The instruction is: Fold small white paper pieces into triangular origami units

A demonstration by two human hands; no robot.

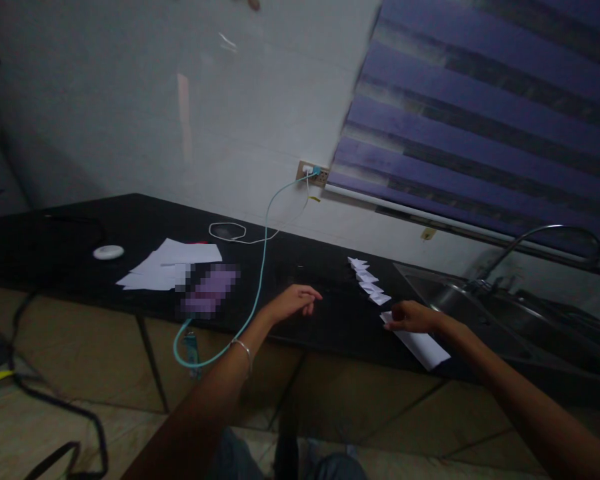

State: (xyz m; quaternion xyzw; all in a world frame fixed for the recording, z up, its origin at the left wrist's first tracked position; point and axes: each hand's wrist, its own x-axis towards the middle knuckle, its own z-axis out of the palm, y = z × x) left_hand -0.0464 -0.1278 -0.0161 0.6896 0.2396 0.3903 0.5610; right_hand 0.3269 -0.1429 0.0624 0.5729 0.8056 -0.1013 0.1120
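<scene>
My right hand (pixel 409 316) has its fingers closed at the upper left end of a long folded white paper (pixel 423 348), which lies near the counter's front edge beside the sink. My left hand (pixel 294 302) hovers over the dark counter with nothing visible in it. Its index finger reaches to the right while the others bend loosely. Just beyond my right hand, several small pointed folded papers (pixel 367 280) overlap in a row. To the left of my left hand lie loose white sheets (pixel 155 268).
A steel sink (pixel 447 300) with a curved faucet (pixel 525 235) is at the right. The teal cable (pixel 265 247) runs from a wall outlet (pixel 314 172) past my left forearm to a blurred purple item (pixel 213 290). A white round object (pixel 109 253) sits far left.
</scene>
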